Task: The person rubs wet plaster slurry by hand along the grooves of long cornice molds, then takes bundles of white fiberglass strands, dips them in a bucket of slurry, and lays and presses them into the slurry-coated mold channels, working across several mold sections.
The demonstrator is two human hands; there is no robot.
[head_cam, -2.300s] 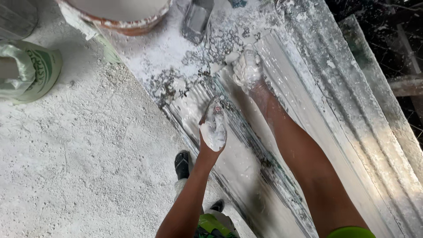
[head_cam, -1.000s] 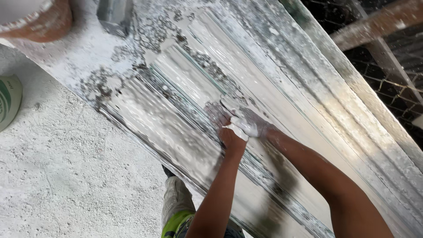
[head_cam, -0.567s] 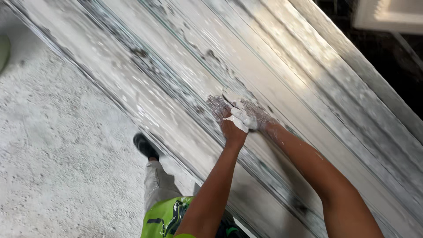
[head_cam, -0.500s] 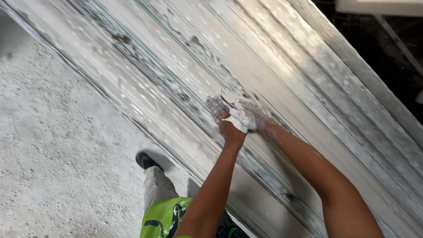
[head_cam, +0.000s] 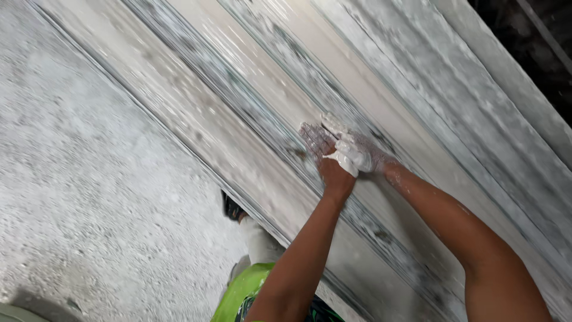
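Observation:
A long grooved moulding [head_cam: 256, 89] coated in white plaster runs diagonally from upper left to lower right. My left hand [head_cam: 325, 158] lies flat on it, fingers spread, smeared with white plaster. My right hand [head_cam: 354, 149] rests just to the right and partly over the left one, also caked in white, with a lump of wet plaster [head_cam: 345, 162] between the two hands. Both hands press on the same ridge of the moulding. Whether either hand grips the lump I cannot tell.
A rough, plaster-dusted concrete floor [head_cam: 89, 197] fills the left side. My own leg in light trousers and a dark shoe [head_cam: 233, 207] stands beside the moulding's near edge. Dark space lies beyond the moulding at the upper right [head_cam: 536, 42].
The view has swung along the moulding away from the bucket and tool at its end. My hands came together on one ridge and have stayed pressed there for the last second.

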